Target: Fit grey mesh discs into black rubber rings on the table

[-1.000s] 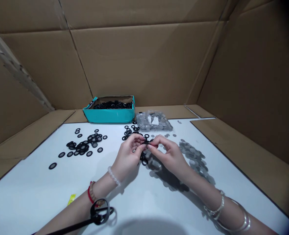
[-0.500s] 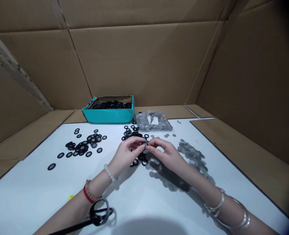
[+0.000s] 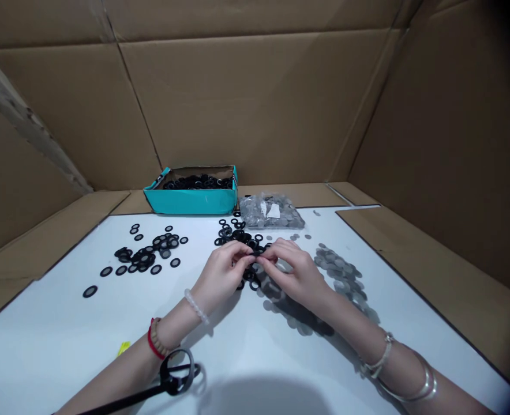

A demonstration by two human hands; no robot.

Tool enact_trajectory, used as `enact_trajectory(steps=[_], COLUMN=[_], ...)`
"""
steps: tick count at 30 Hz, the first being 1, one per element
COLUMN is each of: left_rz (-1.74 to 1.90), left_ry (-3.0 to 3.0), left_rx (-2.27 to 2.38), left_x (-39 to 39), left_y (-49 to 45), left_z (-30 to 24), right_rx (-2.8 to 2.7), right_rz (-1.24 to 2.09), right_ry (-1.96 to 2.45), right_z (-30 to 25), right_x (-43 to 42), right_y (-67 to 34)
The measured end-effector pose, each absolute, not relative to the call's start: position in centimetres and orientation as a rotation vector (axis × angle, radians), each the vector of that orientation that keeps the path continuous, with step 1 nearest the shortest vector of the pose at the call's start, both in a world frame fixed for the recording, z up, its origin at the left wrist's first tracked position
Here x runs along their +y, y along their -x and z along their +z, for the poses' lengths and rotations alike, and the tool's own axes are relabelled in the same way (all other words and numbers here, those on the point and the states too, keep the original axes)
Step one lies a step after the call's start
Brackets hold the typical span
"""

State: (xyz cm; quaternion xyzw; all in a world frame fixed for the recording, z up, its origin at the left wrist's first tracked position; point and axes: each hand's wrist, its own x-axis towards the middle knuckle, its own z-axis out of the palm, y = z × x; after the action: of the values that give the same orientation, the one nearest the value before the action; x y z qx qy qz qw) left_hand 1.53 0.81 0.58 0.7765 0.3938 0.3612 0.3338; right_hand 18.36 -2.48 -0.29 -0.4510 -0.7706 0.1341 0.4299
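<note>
Left hand (image 3: 220,272) and right hand (image 3: 296,274) meet above the middle of the white table (image 3: 64,346), fingertips pressed together; each grip is closed, pinching a small black ring (image 3: 257,251) between them; the ring is round, with no clear long axis, and the fingers hide too much of it to tell which way it faces; it sits just above the table, directly between the two hands; a loose heap of black rings (image 3: 248,275) lies beneath the hands, and more spread toward the far edge (image 3: 233,235); a separate cluster of black rings (image 3: 145,256) lies to the left; grey metal discs (image 3: 339,270) are scattered to the right; a clear plastic bag of grey discs (image 3: 272,211) lies at the far edge of the table, just beside a teal box (image 3: 190,203) filled with black rings; cardboard walls (image 3: 255,104) surround the table on three sides.
</note>
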Motion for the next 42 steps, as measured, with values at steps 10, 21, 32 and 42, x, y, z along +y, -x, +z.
enact_trajectory(steps=[10, 21, 32, 42], left_rz=[1.003, 1.061, 0.872, 1.119], left_ry=[-1.686, -1.740, -1.354, -1.857], left_rx=[1.012, 0.983, 0.821, 0.945], left_x=[0.3, 0.7, 0.9, 0.5], left_y=[-2.2, -1.7, -1.6, -1.8], left_z=[0.6, 1.3, 1.8, 1.0], right_rx=[-1.901, -1.524, -1.572, -1.623], right_rz=[0.284, 0.989, 0.984, 0.770], right_ry=[1.171, 1.122, 1.097, 1.165], right_z=[-0.3, 0.1, 0.0, 0.1], right_x=[-2.9, -2.4, -2.1, -3.0], right_y=[-18.0, -18.0, -18.2, -17.8])
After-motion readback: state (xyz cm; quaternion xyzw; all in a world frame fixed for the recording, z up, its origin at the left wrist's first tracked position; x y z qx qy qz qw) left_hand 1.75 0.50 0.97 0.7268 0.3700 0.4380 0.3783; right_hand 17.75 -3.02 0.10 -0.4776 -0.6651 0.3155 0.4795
